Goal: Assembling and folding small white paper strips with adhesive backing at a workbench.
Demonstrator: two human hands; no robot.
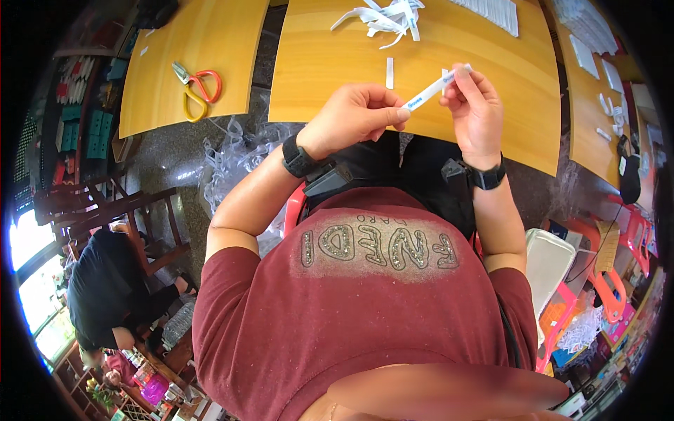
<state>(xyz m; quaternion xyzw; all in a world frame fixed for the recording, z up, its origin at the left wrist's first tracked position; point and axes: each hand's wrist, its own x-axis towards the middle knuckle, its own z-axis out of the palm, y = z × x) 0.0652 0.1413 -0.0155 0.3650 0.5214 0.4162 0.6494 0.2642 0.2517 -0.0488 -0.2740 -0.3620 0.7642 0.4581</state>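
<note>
A narrow white strip (430,92) with blue print is stretched at a slant between my hands, above the near part of the wooden table. My left hand (359,114) pinches its lower end between thumb and finger. At the upper end, my right hand (476,112) grips it with thumb and fingertips; a short white bit shows beside those fingers, and I cannot tell if it belongs to the same strip. A short white strip (390,73) lies on the table just beyond my left hand. Farther back is a loose pile of white strips (385,19).
Neat rows of white strips (495,15) lie at the table's back right. Scissors (195,90) with orange and yellow handles rest on the left table (154,105). Clear plastic bags (235,158) cover the floor between tables. A person in dark clothes (109,288) bends at left.
</note>
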